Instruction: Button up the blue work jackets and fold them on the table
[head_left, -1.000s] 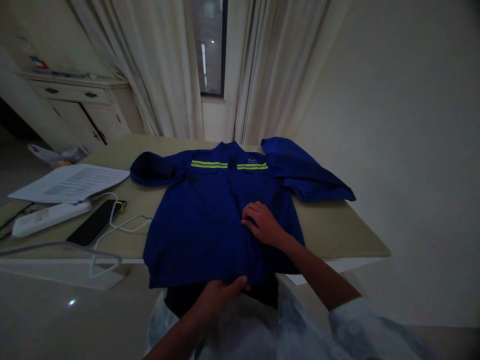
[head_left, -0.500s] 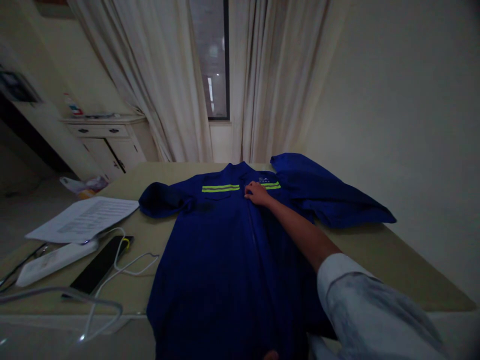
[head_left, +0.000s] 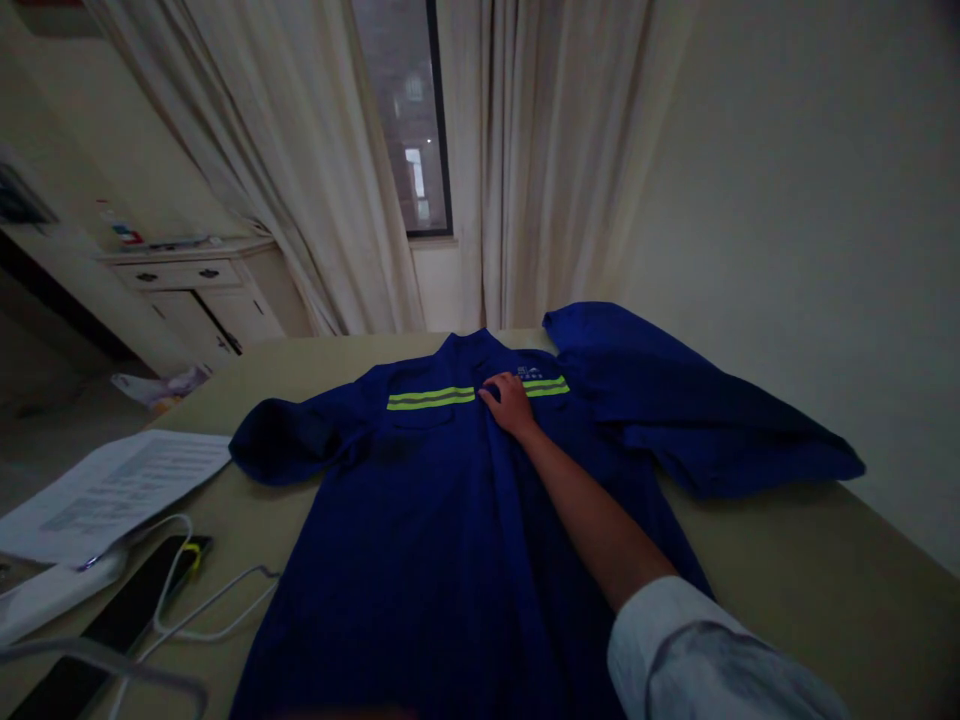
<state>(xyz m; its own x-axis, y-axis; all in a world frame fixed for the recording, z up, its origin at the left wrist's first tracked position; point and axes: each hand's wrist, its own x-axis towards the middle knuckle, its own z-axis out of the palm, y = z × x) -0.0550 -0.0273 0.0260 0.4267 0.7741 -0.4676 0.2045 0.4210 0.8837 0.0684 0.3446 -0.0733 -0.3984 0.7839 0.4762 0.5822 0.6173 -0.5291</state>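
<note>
A dark blue work jacket lies spread front side up, its collar toward the window. Yellow-green reflective strips cross its chest, and a small light logo sits above the right-hand strip. My right hand is at the upper front opening, between the two strips, fingers curled in on the jacket's front edge. Whether a zipper pull is between the fingertips is hidden. Of my left hand, only a blurred skin-coloured sliver shows at the bottom edge, over the jacket's lower part; its fingers cannot be made out.
The jacket rests on a yellowish-green table. To the left are printed sheets, a white power strip, a black flat object and a white cable. Behind stand curtains and a white cabinet.
The view has shifted closer over the jacket. My right hand stays near the chest opening. The left fingertip at the bottom has shifted leftward, leaving a blurred sliver.
</note>
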